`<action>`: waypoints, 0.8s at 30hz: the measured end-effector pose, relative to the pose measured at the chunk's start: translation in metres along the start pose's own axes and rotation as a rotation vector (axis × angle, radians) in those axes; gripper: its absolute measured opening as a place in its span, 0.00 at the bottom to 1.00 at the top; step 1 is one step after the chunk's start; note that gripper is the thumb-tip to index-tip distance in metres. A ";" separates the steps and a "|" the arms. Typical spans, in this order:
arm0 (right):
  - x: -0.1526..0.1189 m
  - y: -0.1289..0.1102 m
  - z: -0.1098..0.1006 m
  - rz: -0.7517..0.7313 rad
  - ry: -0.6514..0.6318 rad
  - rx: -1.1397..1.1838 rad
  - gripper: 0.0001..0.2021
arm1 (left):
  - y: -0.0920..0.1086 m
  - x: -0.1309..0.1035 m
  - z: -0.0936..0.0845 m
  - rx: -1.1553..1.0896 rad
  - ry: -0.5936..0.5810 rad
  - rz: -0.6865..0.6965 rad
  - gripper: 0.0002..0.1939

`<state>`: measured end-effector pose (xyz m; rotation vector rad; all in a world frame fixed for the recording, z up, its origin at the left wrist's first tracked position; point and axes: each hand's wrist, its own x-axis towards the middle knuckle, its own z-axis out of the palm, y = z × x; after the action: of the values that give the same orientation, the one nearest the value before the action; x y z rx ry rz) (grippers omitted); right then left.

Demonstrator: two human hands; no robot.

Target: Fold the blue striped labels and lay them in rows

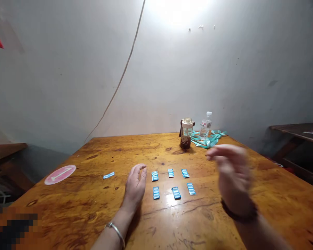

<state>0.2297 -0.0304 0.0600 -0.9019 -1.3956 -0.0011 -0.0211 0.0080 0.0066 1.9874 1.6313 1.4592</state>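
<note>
My left hand point(135, 184) rests on the wooden table, fingers loosely bent and thumb a little apart, with nothing seen in it. Just to its right lie several small blue-and-white packets in two rows, among them a back-row packet group point(154, 176) nearest my fingers, a front-middle group point(176, 193) and a front-right group point(191, 189). Away to the left of that hand sits another blue-and-white piece point(109, 175). Raised over the table's right side, my right hand point(233, 170) is blurred, its fingers curved and apart from the thumb; no object shows in it.
At the back of the table point(94, 194) stand a lidded jug point(186, 135) with dark contents and a clear water bottle point(206, 126). Turquoise ribbon point(211, 141) lies around the bottle. A pink oval sticker point(60, 174) is at left. A wall rises behind.
</note>
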 end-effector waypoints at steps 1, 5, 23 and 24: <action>-0.005 0.013 0.007 0.064 -0.089 -0.102 0.16 | -0.009 0.001 0.002 0.061 -0.014 -0.038 0.17; -0.030 0.082 0.035 0.492 -0.634 -0.632 0.24 | -0.027 -0.003 0.014 0.280 -0.191 -0.100 0.25; -0.051 0.077 0.061 0.346 -0.903 -0.523 0.29 | -0.005 -0.015 0.038 0.509 -0.612 0.109 0.35; -0.050 0.076 0.064 0.364 -0.860 -0.512 0.30 | -0.005 -0.013 0.037 0.499 -0.565 0.097 0.35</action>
<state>0.2026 0.0311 -0.0283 -1.7003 -2.0400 0.3565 0.0048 0.0151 -0.0227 2.4516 1.7430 0.4342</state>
